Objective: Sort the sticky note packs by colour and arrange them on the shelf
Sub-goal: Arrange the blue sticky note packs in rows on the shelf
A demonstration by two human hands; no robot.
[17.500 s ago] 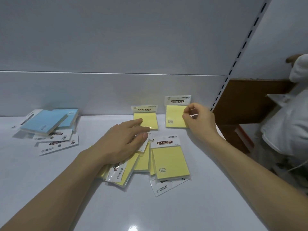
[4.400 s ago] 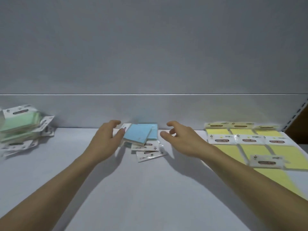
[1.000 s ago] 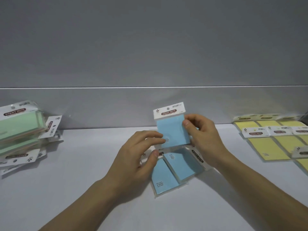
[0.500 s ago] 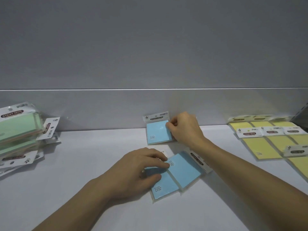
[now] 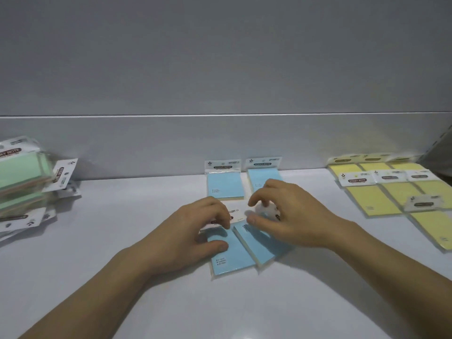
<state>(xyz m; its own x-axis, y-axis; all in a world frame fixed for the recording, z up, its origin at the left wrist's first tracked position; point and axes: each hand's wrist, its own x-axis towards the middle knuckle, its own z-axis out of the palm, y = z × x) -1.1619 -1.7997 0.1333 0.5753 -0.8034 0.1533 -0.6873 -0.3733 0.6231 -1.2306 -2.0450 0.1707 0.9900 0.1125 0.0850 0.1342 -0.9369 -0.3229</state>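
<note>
Two blue sticky note packs lie side by side against the back wall of the white shelf (image 5: 122,241), the left blue pack (image 5: 224,185) and the right blue pack (image 5: 263,174). In front of them is a small pile of blue packs (image 5: 232,258), overlapping at angles. My left hand (image 5: 193,233) rests on the pile's left pack, thumb and fingers pinching it. My right hand (image 5: 288,216) hovers over the pile's right side, fingers curled and apart, holding nothing. Yellow packs (image 5: 374,199) lie in rows at the right. Green packs (image 5: 19,172) are heaped at the left.
A grey back panel (image 5: 220,143) rises behind the shelf. A slotted upright (image 5: 440,140) stands at the far right edge. Bare shelf surface lies between the green heap and the blue packs, and in front of my arms.
My right hand has left the back wall and drawn back over the pile. Two blue packs now show at the wall where one was visible. My left hand stays on the pile.
</note>
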